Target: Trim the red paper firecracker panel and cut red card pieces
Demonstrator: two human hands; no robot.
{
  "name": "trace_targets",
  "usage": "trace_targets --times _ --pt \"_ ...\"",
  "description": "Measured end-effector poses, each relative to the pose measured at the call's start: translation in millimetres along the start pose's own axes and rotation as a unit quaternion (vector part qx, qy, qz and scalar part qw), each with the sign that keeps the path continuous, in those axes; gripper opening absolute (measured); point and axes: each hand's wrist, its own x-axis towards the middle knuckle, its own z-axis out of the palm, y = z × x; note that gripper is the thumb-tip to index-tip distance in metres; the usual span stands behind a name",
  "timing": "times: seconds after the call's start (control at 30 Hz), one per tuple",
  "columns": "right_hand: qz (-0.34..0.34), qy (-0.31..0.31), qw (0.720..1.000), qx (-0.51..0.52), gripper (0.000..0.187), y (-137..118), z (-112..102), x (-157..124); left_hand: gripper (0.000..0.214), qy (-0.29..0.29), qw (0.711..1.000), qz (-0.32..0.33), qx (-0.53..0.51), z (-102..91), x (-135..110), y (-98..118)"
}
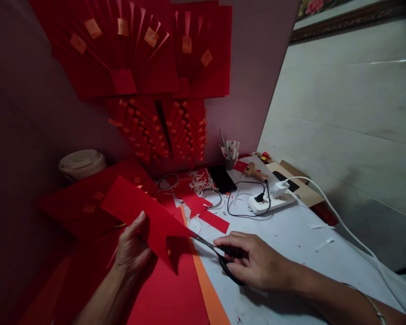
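My left hand point(131, 246) grips a strip of red paper point(145, 216) between thumb and fingers, holding it aslant above the table. Black-handled scissors point(232, 270) are in my right hand point(257, 262), with fingers through the handles. Their blades meet the right end of the red paper; how far they reach into it is partly hidden. Beneath my left hand lie large red sheets point(169, 298), with an orange sheet point(205, 280) showing along their right edge.
Paper scraps point(201, 180), a phone point(222, 178), a pen cup point(229, 160), a glue gun point(255, 171) and a white power strip point(272, 202) with cords lie toward the back. Red paper fans point(149, 58) hang on the wall. A white lidded bucket point(81, 163) stands at left.
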Motion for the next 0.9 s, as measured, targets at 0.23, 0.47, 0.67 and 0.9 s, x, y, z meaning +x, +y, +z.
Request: trace_targets --times 0.23,0.47,0.67,0.9 --pt "0.006 0.002 1.0 -0.002 0.049 -5.5 0.2 1.3 0.028 -0.009 1.0 0.002 0.001 -0.1 1.0 -0.9" --pt "-0.011 0.002 1.0 -0.011 0.051 0.7 2.6 1.0 0.028 0.006 1.0 -0.002 0.003 0.4 -0.1 -1.7" --pt "-0.002 0.007 1.0 0.0 0.05 1.8 3.4 1.1 0.03 0.013 1.0 -0.001 0.006 3.8 -2.8 -2.0" --pt "0.011 0.014 1.0 0.018 0.049 0.1 3.4 1.8 0.03 0.02 1.0 -0.004 0.0 5.8 -2.5 -2.3"
